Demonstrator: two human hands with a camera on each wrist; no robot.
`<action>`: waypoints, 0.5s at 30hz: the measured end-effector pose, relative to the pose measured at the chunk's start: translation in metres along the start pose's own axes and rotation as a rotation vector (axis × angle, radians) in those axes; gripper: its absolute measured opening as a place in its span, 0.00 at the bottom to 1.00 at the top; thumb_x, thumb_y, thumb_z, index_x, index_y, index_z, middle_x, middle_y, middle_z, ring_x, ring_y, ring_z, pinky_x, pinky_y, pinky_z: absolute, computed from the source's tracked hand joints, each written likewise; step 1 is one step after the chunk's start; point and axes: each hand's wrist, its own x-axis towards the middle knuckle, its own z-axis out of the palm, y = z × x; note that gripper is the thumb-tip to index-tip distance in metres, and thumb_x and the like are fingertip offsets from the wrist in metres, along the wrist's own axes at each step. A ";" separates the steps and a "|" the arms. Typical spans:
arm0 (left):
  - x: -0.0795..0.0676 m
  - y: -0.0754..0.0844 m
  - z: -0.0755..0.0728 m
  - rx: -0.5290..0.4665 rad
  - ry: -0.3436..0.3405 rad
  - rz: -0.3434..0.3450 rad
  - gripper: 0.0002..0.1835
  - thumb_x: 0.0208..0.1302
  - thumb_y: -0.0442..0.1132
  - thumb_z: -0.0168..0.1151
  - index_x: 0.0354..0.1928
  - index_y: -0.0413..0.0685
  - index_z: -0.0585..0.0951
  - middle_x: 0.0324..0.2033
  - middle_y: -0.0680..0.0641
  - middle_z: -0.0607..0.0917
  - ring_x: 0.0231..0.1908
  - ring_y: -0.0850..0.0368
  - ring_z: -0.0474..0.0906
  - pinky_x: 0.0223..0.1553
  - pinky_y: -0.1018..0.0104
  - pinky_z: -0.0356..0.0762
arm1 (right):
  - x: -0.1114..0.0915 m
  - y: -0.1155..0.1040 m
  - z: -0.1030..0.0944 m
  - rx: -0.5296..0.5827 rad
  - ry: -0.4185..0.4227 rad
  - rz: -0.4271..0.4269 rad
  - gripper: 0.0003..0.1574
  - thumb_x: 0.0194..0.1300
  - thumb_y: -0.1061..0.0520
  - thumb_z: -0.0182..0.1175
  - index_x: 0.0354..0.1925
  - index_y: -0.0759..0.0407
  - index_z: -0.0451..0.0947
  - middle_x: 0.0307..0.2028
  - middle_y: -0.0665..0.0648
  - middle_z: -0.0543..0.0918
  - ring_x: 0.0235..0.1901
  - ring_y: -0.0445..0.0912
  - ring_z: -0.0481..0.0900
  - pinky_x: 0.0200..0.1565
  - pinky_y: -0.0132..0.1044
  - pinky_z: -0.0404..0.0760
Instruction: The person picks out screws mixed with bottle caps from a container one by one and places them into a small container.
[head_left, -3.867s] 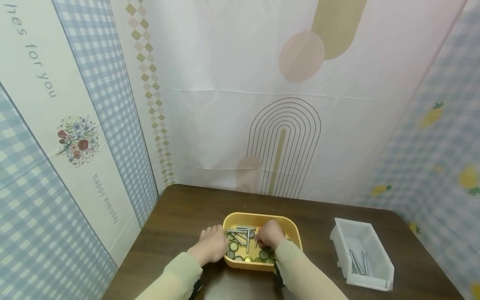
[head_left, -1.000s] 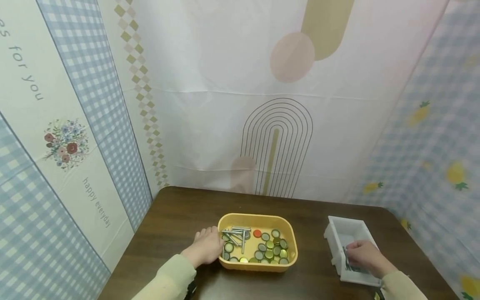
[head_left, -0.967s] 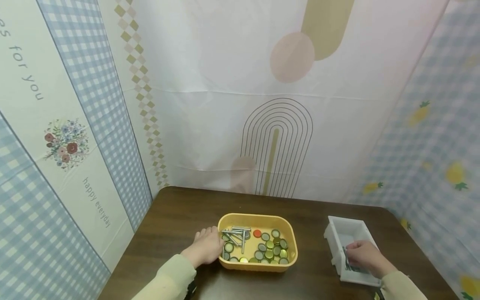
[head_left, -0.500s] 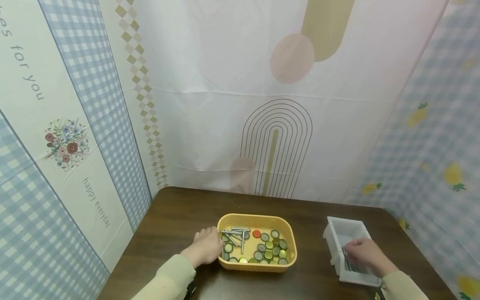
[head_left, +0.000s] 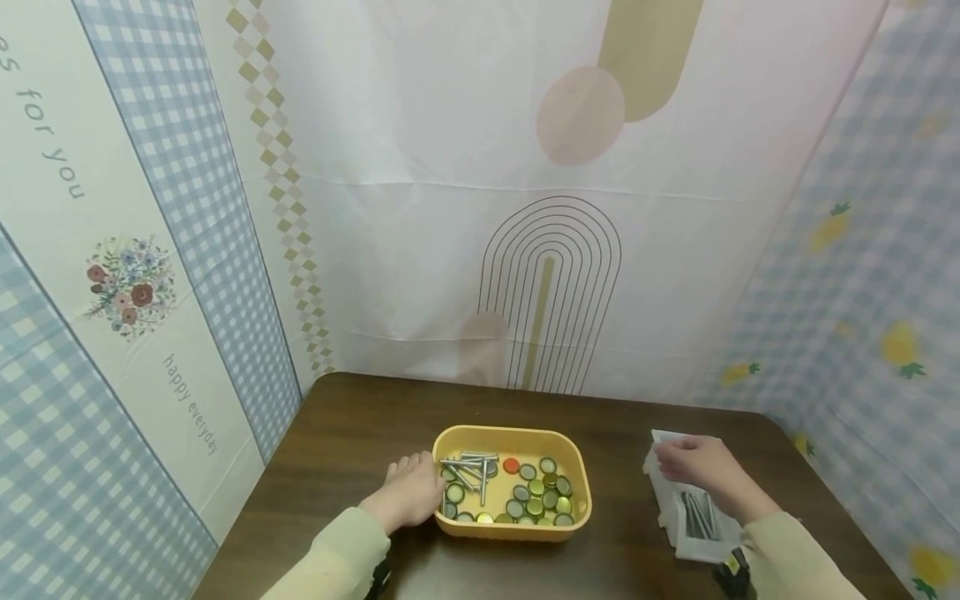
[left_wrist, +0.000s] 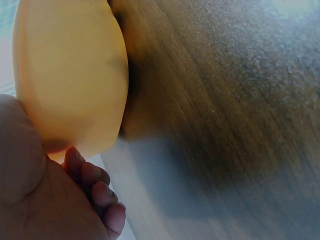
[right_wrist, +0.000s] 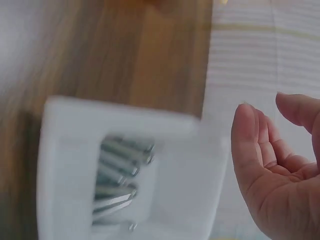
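Observation:
A yellow tub (head_left: 517,534) stands mid-table, with long silver bolts (head_left: 483,483) on its left side and crown bottle caps (head_left: 535,506) mostly on its right. Among them lies one orange-red cap (head_left: 511,466). My left hand (head_left: 411,492) rests against the tub's left wall, its fingers loosely bent in the left wrist view. Over the back part of a white bin (head_left: 667,508) is my right hand (head_left: 697,465), empty, with thumb and fingertips apart in the right wrist view. Several silver bolts (right_wrist: 117,170) lie side by side in the bin's front end.
The dark wooden table (head_left: 375,408) reaches back to a printed cloth (head_left: 420,250) hung behind it. Checked cloths hang at the left and right. Between the yellow tub and the white bin there is a hand's width or more of tabletop.
My right hand went from inside the yellow tub to the white bin, then rose off the bolts toward the bin's back. More bolts lie in the bin. My left hand stays put.

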 end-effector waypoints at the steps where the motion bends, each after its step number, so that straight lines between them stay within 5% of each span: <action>1: 0.000 0.000 0.000 -0.001 0.002 0.003 0.16 0.68 0.43 0.48 0.44 0.34 0.71 0.34 0.42 0.72 0.38 0.45 0.67 0.44 0.46 0.62 | 0.000 -0.004 0.004 0.004 -0.014 -0.003 0.40 0.67 0.45 0.60 0.58 0.79 0.67 0.53 0.74 0.76 0.50 0.60 0.80 0.48 0.48 0.79; 4: 0.001 -0.001 -0.001 0.004 0.008 0.011 0.15 0.68 0.43 0.48 0.43 0.35 0.71 0.33 0.42 0.72 0.38 0.45 0.68 0.44 0.46 0.62 | 0.002 -0.017 0.019 0.017 -0.042 -0.019 0.42 0.66 0.42 0.61 0.59 0.77 0.67 0.52 0.72 0.77 0.50 0.59 0.80 0.49 0.48 0.78; 15: 0.000 0.000 -0.001 -0.004 -0.005 0.000 0.15 0.68 0.43 0.47 0.44 0.35 0.72 0.35 0.42 0.73 0.38 0.45 0.68 0.45 0.46 0.62 | 0.023 -0.060 0.117 0.172 -0.113 -0.056 0.21 0.62 0.54 0.65 0.41 0.74 0.80 0.36 0.67 0.84 0.39 0.59 0.84 0.42 0.46 0.81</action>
